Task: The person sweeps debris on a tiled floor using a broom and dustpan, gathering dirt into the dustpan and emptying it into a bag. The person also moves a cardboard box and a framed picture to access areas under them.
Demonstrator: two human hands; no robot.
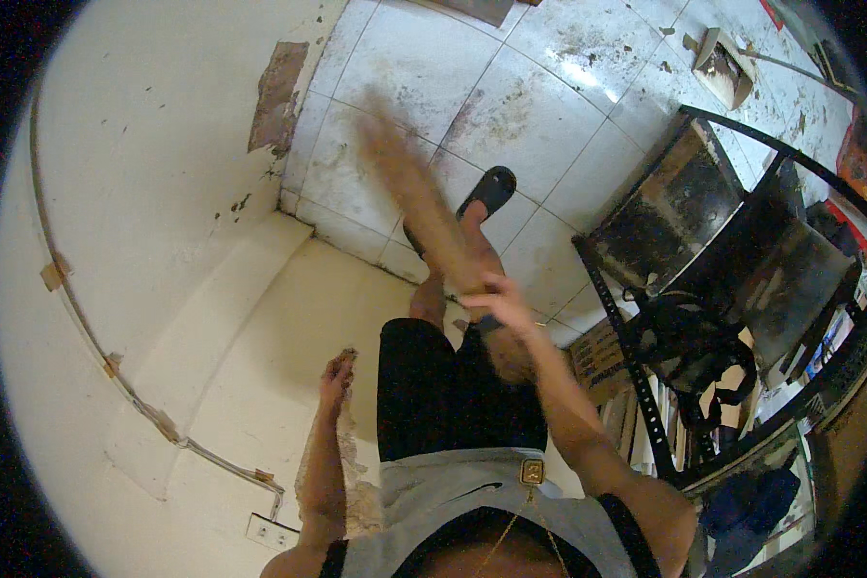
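Note:
My right hand (pixel 503 306) is closed round a long brown board (pixel 414 193), perhaps wood, smeared by motion. The board slants from beside my right forearm up and away to the left, its far end above the tiled floor (pixel 530 125). My left hand (pixel 335 378) hangs low beside the cream wall (pixel 289 289), apart from the board. Its fingers are curled, and whether something small sits in them cannot be made out.
On the right stands a black metal rack (pixel 636 356) with dark panels, a black bag (pixel 694 347) and a cardboard box (pixel 597 361). A dustpan (pixel 724 69) lies on the dirty floor at the far right. Cable and a socket (pixel 273 532) run along the left wall.

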